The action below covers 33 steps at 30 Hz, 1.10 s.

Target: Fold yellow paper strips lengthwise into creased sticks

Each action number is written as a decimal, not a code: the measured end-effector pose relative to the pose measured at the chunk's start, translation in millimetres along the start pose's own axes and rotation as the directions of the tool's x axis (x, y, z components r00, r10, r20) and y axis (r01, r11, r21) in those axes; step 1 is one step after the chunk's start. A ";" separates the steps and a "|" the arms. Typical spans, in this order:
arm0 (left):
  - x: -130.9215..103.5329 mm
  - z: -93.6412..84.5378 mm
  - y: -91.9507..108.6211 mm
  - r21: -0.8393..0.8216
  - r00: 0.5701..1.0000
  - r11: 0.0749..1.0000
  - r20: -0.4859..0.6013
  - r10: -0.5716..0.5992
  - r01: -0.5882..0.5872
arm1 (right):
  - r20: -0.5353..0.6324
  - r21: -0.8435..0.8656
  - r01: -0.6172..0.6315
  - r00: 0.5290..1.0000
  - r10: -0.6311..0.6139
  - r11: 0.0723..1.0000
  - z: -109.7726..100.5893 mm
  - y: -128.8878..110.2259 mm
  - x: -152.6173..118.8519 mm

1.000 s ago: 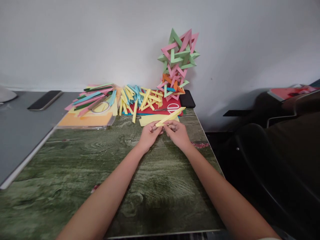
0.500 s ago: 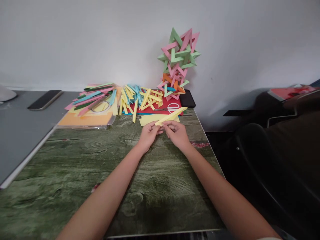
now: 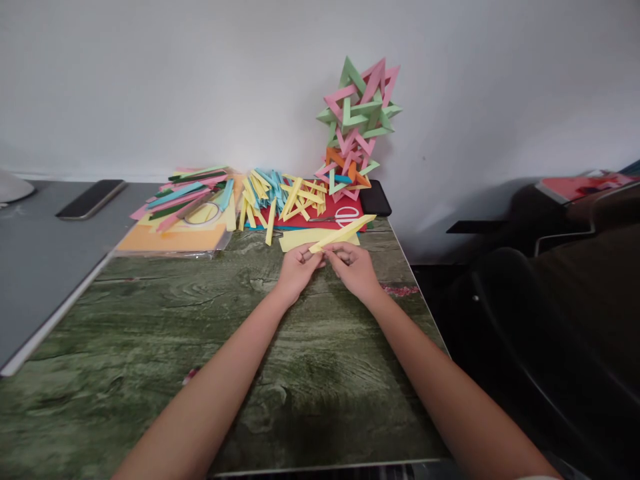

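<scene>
Between my two hands is a folded yellow paper strip (image 3: 345,232), slanting up to the right. My left hand (image 3: 299,267) pinches its lower left end. Close beside it, my right hand (image 3: 351,265) has its thumb and fingers closed on the same end. A flat pale yellow sheet (image 3: 295,240) lies on the table just behind the hands. Behind that, white-handled scissors (image 3: 346,215) rest on a red sheet (image 3: 287,222). Folded yellow strips (image 3: 303,199) and blue strips (image 3: 274,190) are piled to the left of the scissors.
Stacked paper stars (image 3: 357,110) stand at the back by a black phone (image 3: 375,198). Coloured strips (image 3: 187,193) lie on an orange pack (image 3: 173,239) at the left. Another phone (image 3: 91,199) is on the grey table (image 3: 45,267). A black chair (image 3: 530,320) stands right.
Both hands stay at almost the same place, with small finger movements at the strip's lower end. The view has shifted very slightly.
</scene>
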<state>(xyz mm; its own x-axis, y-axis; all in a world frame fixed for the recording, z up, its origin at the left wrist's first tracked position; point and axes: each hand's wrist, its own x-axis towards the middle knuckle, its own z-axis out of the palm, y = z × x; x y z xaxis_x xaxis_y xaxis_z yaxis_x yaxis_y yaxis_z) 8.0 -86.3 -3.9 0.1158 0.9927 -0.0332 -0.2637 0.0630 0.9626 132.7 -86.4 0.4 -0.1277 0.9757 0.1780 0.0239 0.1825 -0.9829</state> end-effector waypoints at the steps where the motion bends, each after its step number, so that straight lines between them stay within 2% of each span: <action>1: 0.0 -0.1 -0.2 -0.001 1.000 1.000 0.001 0.000 0.000 | 0.002 0.003 -0.002 1.000 0.002 1.000 0.1 -0.1 0.0; 9: 0.5 0.3 0.7 -0.008 1.000 1.000 -0.001 -0.019 0.019 | 0.009 -0.010 0.013 1.000 -0.013 1.000 0.0 0.7 0.6; 14: 0.9 -0.4 0.7 -0.006 0.999 0.999 -0.006 -0.034 0.034 | 0.054 -0.044 0.040 0.998 -0.038 0.998 -1.9 2.9 0.9; 17: 1.4 -1.2 0.0 -0.045 0.999 0.998 -0.007 -0.042 0.041 | 0.065 -0.122 0.098 0.994 -0.090 0.988 -4.0 6.6 0.7; 21: 1.6 -1.2 0.3 -0.138 0.995 0.989 -0.082 -0.062 0.050 | 0.061 -0.294 0.147 0.989 -0.135 0.944 -6.4 11.5 -0.3; 25: 1.0 -0.3 1.3 -0.071 0.998 0.996 -0.033 -0.055 0.053 | 0.066 -0.301 0.152 0.988 -0.139 0.941 -5.7 9.7 -1.3; 28: 0.3 0.0 2.6 -0.034 0.998 0.998 -0.003 -0.062 0.062 | -0.018 -0.223 0.155 0.986 -0.164 0.962 -3.7 5.1 -0.9; 31: -0.4 0.1 4.8 -0.036 0.997 0.997 0.033 -0.071 0.072 | -0.220 -0.109 0.160 0.959 -0.181 0.981 -3.7 4.2 2.0; 33: -0.6 0.0 5.9 -0.038 0.995 0.996 0.061 -0.077 0.079 | -0.316 -0.037 0.143 0.937 -0.147 0.989 -5.3 7.5 5.2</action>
<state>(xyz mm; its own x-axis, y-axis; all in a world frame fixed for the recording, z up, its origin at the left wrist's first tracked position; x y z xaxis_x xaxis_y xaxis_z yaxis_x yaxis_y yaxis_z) 6.4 -86.6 1.8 0.1943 0.9768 -0.0905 -0.2899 0.1453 0.9460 137.4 -79.4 -5.8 0.1902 0.9259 0.3263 0.0426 0.3243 -0.9450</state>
